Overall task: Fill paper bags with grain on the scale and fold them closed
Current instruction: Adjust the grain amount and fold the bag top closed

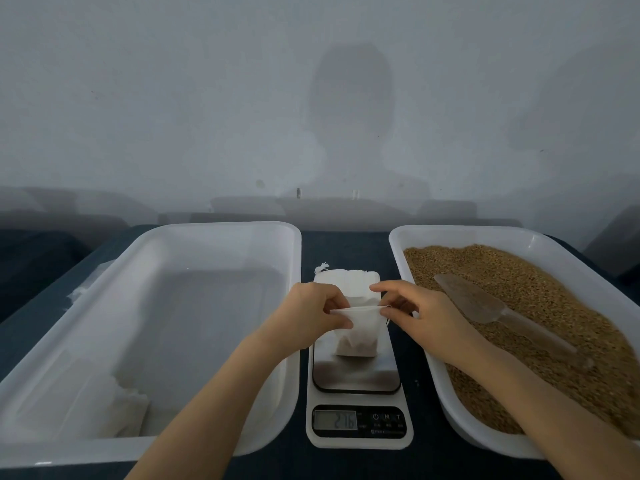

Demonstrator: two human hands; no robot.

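Grip of left hand (pixel 304 315) and right hand (pixel 420 315) pinches rim of small white paper bag (pixel 358 339); steel-topped white scale (pixel 356 377) below, perhaps touching it.

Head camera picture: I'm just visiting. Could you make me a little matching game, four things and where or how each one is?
1 scoop
2 paper bag
3 left tub
4 right tub

A stands on the scale
B filled with grain
C lies on top of the grain
D holds no grain

Pairs: 1-C, 2-A, 3-D, 4-B
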